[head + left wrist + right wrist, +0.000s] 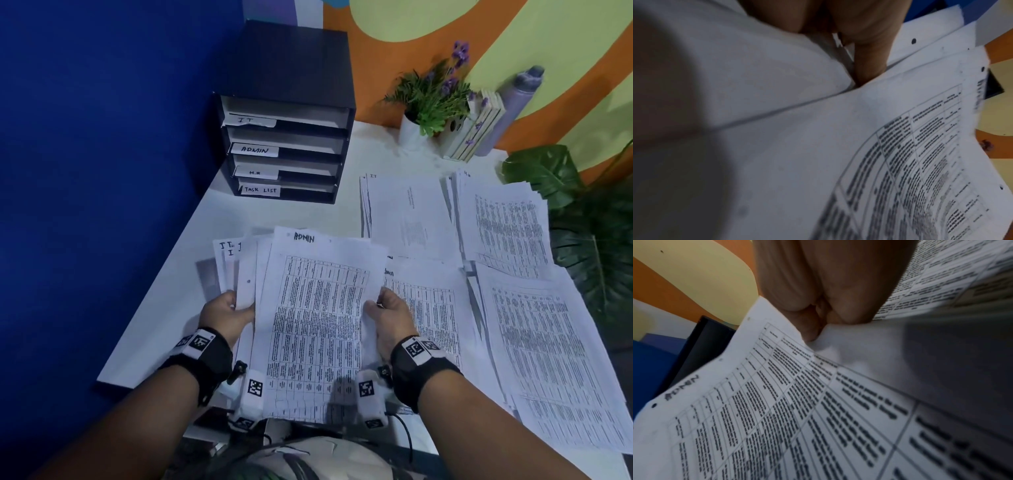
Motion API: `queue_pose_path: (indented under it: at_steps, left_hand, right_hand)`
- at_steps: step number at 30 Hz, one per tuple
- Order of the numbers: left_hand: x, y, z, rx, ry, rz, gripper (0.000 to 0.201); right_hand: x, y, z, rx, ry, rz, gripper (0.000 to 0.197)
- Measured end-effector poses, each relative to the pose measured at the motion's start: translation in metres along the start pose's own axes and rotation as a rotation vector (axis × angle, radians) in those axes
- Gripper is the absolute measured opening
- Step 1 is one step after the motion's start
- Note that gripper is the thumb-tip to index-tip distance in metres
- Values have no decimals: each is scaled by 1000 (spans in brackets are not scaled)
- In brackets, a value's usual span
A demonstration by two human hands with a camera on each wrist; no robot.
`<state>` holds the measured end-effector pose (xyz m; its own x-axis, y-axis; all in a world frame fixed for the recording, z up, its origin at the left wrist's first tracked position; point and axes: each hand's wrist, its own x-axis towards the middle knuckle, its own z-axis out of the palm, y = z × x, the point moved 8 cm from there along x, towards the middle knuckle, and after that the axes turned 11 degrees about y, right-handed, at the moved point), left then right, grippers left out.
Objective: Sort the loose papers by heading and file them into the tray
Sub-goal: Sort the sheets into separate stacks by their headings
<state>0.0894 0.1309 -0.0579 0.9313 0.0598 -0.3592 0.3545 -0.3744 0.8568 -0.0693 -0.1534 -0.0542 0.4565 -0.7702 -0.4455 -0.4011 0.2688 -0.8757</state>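
Observation:
A fanned stack of loose papers (pixel 246 274) is gripped at its left edge by my left hand (pixel 227 313). On top lies a sheet headed ADMIN (pixel 318 318), and my right hand (pixel 388 315) pinches its right edge. The left wrist view shows my left thumb (pixel 869 61) pressed between sheets of the stack (pixel 797 146). The right wrist view shows my right hand's fingers (pixel 818 318) curled on the edge of the ADMIN sheet (pixel 777 402). The black file tray (pixel 284 113) stands at the back left, its shelves labelled IT, ADMIN, H.R and TASK LIST.
Sorted piles lie on the white table (pixel 171 274): an IT pile (pixel 407 212), an ADMIN pile (pixel 431 308), an H.R pile (pixel 503 222) and a further pile (pixel 555 359) at the right. A potted plant (pixel 428 99), books (pixel 476 126) and a grey bottle (pixel 513 106) stand at the back.

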Motion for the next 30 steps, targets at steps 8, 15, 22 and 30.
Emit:
queue_pose_path:
  at_steps: [8,15,22,30]
  left_hand:
    - [2,-1,-3,48,-10,12,46]
    - [2,-3,0,-8,-20,-32,18]
    - [-1,0,0,39,-22,-23,22]
    - [-5,15,-8,286,18,118,35]
  right_hand:
    - [2,5,-1,12,36,52,18]
    - [4,3,2,87,49,64,39]
    - [7,1,-5,17,85,5,23]
    - [44,-38,-78,-264,417,-262,20]
